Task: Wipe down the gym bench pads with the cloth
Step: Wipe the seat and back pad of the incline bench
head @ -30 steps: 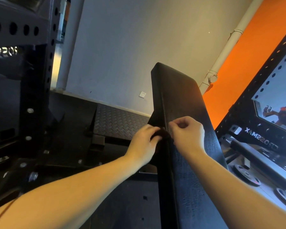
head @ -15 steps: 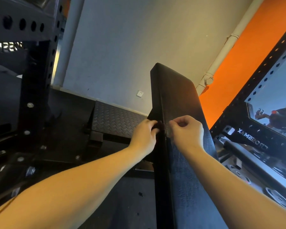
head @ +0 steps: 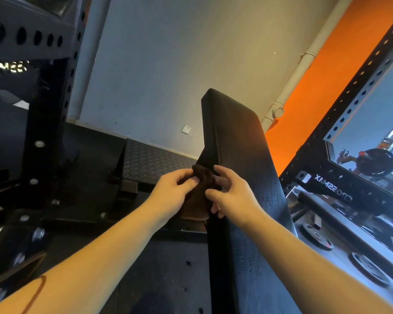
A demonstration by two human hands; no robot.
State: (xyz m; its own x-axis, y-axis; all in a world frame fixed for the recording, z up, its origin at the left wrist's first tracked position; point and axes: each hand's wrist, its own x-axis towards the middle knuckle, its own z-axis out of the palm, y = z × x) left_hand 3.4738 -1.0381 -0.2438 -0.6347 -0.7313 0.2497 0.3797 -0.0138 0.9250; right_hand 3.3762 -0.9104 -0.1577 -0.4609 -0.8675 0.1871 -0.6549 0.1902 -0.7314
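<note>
A long black bench pad rises from the bottom middle of the view toward the wall. A dark brown cloth hangs bunched beside the pad's left edge. My left hand grips the cloth from the left, thumb on its upper part. My right hand pinches the cloth from the right, with its lower fingers curled against the pad's side. Most of the cloth's lower part is hidden between my hands.
A black perforated rack upright stands at the left. A diamond-plate platform lies on the dark floor behind my hands. A black CROSSMAX rack frame and weight plates are at the right, below an orange wall.
Both hands have drawn back a little from the pad's edge and spread apart. The cloth, barely visible before, now hangs in view between them.
</note>
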